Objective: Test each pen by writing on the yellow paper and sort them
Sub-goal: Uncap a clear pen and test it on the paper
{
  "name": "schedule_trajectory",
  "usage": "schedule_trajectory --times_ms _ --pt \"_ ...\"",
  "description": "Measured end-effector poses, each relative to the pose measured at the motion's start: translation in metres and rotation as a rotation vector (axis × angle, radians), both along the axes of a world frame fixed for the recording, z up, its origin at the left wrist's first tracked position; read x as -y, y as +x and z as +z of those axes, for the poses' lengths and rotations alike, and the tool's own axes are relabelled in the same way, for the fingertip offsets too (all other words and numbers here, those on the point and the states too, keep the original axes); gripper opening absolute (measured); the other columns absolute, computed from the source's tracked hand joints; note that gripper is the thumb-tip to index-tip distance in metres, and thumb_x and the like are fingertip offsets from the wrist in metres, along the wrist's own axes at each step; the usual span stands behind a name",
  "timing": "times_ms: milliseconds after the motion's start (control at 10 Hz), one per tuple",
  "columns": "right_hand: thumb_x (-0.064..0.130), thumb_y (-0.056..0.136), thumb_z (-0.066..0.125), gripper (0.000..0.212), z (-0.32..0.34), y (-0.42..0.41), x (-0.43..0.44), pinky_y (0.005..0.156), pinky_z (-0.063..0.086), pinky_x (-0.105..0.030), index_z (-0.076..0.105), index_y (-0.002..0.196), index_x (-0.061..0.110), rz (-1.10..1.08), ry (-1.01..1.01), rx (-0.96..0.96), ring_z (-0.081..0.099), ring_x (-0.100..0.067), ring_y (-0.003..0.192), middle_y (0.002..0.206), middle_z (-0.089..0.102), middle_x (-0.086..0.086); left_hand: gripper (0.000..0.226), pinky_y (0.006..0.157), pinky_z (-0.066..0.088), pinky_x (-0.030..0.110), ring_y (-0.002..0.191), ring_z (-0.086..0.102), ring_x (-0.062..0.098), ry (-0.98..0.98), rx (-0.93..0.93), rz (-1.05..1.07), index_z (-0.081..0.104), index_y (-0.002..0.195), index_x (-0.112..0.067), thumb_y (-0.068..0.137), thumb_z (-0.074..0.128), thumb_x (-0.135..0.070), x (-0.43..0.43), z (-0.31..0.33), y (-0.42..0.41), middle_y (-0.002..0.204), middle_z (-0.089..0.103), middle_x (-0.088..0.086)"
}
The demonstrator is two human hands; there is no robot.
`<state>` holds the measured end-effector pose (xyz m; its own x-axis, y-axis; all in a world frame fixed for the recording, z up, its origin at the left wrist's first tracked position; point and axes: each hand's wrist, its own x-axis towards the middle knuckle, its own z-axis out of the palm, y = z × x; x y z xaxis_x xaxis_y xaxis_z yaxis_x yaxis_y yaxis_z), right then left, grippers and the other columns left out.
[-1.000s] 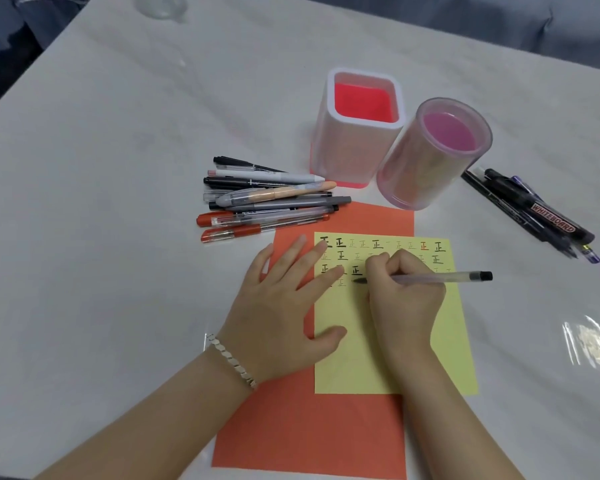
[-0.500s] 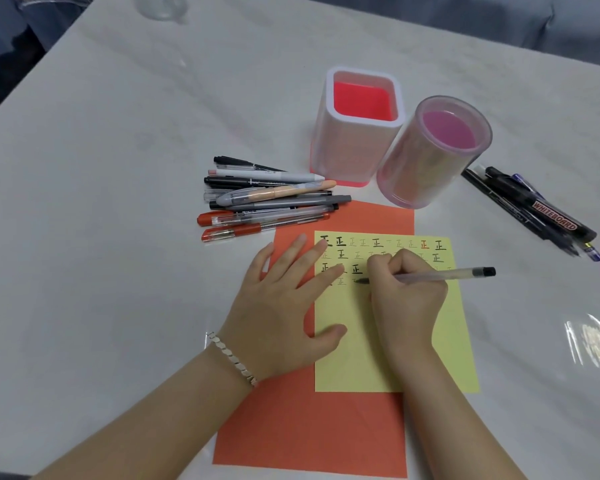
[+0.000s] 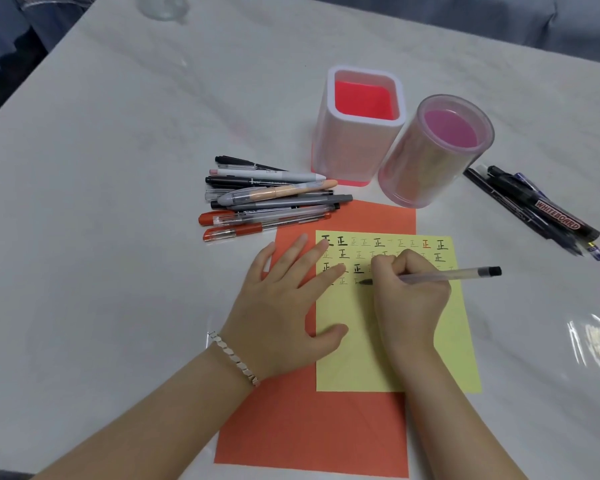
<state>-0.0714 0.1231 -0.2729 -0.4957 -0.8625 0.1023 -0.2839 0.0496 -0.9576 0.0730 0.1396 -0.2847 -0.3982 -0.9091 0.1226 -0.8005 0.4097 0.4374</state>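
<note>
Pink round holder (image 3: 430,161) (upright) stands beyond the yellow paper (image 3: 354,368).

Clear pen (image 3: 444,274) on yellow paper (image 3: 395,341)

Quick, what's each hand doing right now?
Left hand: open, flat on the yellow paper.
Right hand: holding a pen, tip on the paper.

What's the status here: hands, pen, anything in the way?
Left hand flat, fingers on yellow paper edge. Right hand grips clear pen, tip at the fourth row. Pen pile and markers lie off the sheet.
</note>
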Motion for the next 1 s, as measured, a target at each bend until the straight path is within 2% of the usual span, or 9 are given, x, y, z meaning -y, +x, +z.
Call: schedule_trajectory --times_ms 200,400,600,900,1000 --pt "-0.005 0.074 0.054 0.044 -0.001 0.0 0.001 0.045 0.023 -0.014 0.027 0.046 0.014 0.018 0.023 -0.015 0.024 -0.006 0.043 0.038 0.025 0.008 0.065 0.111 0.012 0.044 0.139 0.022 0.015 0.001 0.01 -0.003 0.05 0.129 -0.033 0.071 0.045 -0.062 0.0 0.001 0.0 0.145 0.037 -0.005" --pt "0.011 0.063 0.049 0.031 0.003 0.001 0.001 0.044 0.022 -0.013 0.025 0.044 0.017 0.024 0.037 0.011 0.025 -0.007 0.041 0.035 0.024 0.008 0.065 0.111 0.011 0.044 0.139 0.021 0.014 0.0 -0.002 0.003 0.05 0.129 -0.034 0.07 0.046 -0.061 0.0 0.001 0.0 0.145 0.037 -0.005" --pt "0.009 0.066 0.05 0.033 0.003 0.001 0.0 0.043 0.022 -0.013 0.026 0.045 0.015 0.054 0.047 -0.023 0.024 -0.007 0.04 0.036 0.024 0.007 0.065 0.11 0.014 0.045 0.138 0.024 0.015 -0.002 0.003 0.002 0.05 0.129 -0.033 0.07 0.046 -0.061 0.0 0.0 0.0 0.145 0.038 -0.004" --pt "-0.006 0.076 0.052 0.045 0.006 -0.003 -0.001 0.043 0.021 -0.012 0.025 0.046 0.015 -0.084 0.061 0.045 0.024 -0.006 0.042 0.038 0.023 0.008 0.064 0.11 0.012 0.043 0.137 0.026 0.016 -0.007 0.01 -0.005 0.052 0.128 -0.032 0.07 0.046 -0.061 0.0 0.0 0.0 0.144 0.04 -0.004" --pt "0.007 0.085 0.058 0.04 0.013 -0.01 -0.004 0.044 0.027 -0.013 0.036 0.051 0.011 -0.08 0.073 0.106 0.031 -0.006 0.043 0.044 0.035 0.003 0.064 0.11 0.012 0.044 0.137 0.026 0.015 -0.001 0.014 -0.004 0.053 0.127 -0.032 0.07 0.046 -0.061 0.0 0.0 0.001 0.143 0.041 -0.004"
